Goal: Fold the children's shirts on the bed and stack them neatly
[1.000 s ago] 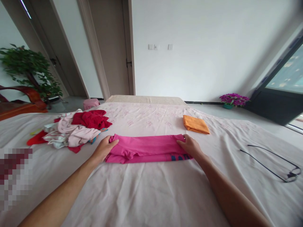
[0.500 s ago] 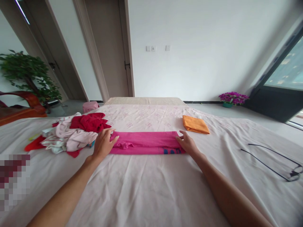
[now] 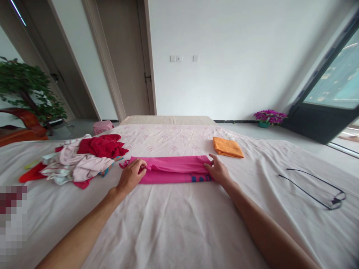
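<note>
A pink garment (image 3: 171, 168) with dark blue print at its lower right lies folded into a long strip across the sheet in front of me. At its left end my left hand (image 3: 132, 173) is closed, thumb and forefinger pinching a bunched bit of the pink cloth. My right hand (image 3: 219, 170) rests at the right end, thumb on the fabric and forefinger apart from it, holding nothing. Beyond the right hand lies a folded orange cloth (image 3: 227, 147). Left of my left hand is a heap of crumpled clothes (image 3: 84, 158) in red, pale pink and white.
A light patterned sheet (image 3: 174, 220) covers the surface. Black-framed glasses (image 3: 314, 186) lie unfolded at the right. Past the far edge stand a pink stool (image 3: 103, 127), a pot of purple flowers (image 3: 269, 117) and a leafy plant (image 3: 26, 87).
My left hand has shifted right along the strip and closed on the bunched cloth. The right hand stays at the right end. The view has turned slightly right.
</note>
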Tool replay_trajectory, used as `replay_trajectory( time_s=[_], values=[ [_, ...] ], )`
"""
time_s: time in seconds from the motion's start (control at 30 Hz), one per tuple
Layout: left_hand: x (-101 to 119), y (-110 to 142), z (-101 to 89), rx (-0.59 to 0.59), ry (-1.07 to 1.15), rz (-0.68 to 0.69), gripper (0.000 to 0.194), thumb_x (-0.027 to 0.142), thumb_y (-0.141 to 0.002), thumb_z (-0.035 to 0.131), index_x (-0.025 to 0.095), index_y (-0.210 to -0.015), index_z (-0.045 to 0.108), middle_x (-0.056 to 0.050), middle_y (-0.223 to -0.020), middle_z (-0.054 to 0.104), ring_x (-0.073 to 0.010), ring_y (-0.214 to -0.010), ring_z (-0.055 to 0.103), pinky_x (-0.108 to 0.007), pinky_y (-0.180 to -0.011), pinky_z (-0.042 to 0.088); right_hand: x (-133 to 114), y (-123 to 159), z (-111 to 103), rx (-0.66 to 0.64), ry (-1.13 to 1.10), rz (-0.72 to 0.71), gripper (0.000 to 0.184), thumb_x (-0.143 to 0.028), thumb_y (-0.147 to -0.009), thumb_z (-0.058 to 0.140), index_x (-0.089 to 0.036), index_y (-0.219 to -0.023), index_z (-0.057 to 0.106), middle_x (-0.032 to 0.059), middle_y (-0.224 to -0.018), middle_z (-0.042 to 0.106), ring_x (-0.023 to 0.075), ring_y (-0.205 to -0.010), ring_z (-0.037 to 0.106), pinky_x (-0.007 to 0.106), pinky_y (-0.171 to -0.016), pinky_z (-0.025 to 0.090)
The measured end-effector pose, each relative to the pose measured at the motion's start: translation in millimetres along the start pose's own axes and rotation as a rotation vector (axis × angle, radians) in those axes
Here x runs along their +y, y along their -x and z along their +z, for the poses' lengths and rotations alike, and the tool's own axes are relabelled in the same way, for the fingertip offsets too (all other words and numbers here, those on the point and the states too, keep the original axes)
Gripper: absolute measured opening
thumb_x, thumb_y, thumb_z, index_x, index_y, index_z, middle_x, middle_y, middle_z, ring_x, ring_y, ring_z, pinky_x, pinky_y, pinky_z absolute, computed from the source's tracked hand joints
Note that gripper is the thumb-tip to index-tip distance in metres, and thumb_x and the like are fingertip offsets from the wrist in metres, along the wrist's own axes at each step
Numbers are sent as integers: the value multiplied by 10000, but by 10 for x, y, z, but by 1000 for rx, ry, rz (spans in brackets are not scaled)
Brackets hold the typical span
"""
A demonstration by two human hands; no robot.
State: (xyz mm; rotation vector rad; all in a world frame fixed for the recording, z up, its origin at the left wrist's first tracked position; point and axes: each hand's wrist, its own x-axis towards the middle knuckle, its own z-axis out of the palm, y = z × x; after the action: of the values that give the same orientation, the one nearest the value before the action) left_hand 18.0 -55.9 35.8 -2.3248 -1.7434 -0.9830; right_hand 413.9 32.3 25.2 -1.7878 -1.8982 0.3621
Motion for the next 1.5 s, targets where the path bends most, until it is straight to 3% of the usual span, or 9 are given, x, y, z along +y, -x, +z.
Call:
replay_trajectory(
  time_s=[0.17,0.33,0.53,0.73,0.93,1.07,1.17,1.37,1.5],
  values=[
    [53,53,-3,-144,-51,34,40,202,-811,545,226,-802,575,-12,-790,649,-182,-789,606,-309,-780,433,-33,25,-26,-44,74,3,618,-463,-918,479,-189,-1462,372,114,-1134,680,272,-1004,648,347,-813,445],
    [25,-136,-210,-383,12,-166,124,330,-832,533,242,-787,610,12,-764,684,-168,-726,623,-263,-659,400,-104,32,-100,-128,113,78,626,-553,-969,329,-195,-1482,347,143,-1247,648,307,-1113,625,395,-881,440],
    [82,-431,-62,-170,-55,-223,396,455,-948,339,218,-977,656,-61,-1034,715,-194,-953,647,-282,-812,440,-193,64,-99,-133,154,153,617,-513,-983,319,-193,-1510,304,152,-1343,596,330,-1197,581,433,-955,417],
    [-24,-138,333,-327,-318,-65,638,550,-921,421,217,-1464,437,-145,-1523,427,-315,-1396,383,-480,-1123,266,-97,50,-22,-101,137,78,657,-411,-925,501,-166,-1508,325,155,-1368,574,315,-1225,556,388,-959,428],
    [-78,35,359,-316,-429,-25,659,596,-929,383,283,-1508,367,-116,-1559,379,-331,-1433,329,-516,-1139,220,21,-20,-218,-194,-206,179,581,-388,-963,457,-126,-1477,393,142,-1164,669,245,-1028,641,326,-841,481],
    [-63,25,363,-292,-442,-15,645,587,-934,381,274,-1498,390,-112,-1545,403,-321,-1423,346,-508,-1142,219,64,57,-417,-439,-475,142,865,-414,-824,677,-146,-1536,265,136,-1237,610,192,-909,648,262,-706,503],
    [-60,28,376,-292,-449,-18,641,587,-938,370,278,-1499,388,-107,-1548,401,-319,-1424,343,-514,-1143,211,38,153,-491,-417,-295,53,1022,-358,-679,790,-171,-1535,264,154,-1358,508,220,-1034,617,262,-751,501],
    [-78,38,400,-278,-441,-34,638,593,-932,378,290,-1493,398,-103,-1546,404,-327,-1417,348,-520,-1136,214,-223,374,-599,-260,282,5,441,-463,-808,616,-191,-1156,611,104,-1054,673,260,-953,639,311,-735,431],
    [-103,42,421,-265,-440,-28,633,576,-929,396,279,-1489,408,-118,-1539,411,-329,-1415,349,-517,-1130,221,-345,517,-551,-266,441,-4,298,-447,-859,541,-196,-987,640,115,-946,701,262,-861,658,294,-656,386]
  ],
)
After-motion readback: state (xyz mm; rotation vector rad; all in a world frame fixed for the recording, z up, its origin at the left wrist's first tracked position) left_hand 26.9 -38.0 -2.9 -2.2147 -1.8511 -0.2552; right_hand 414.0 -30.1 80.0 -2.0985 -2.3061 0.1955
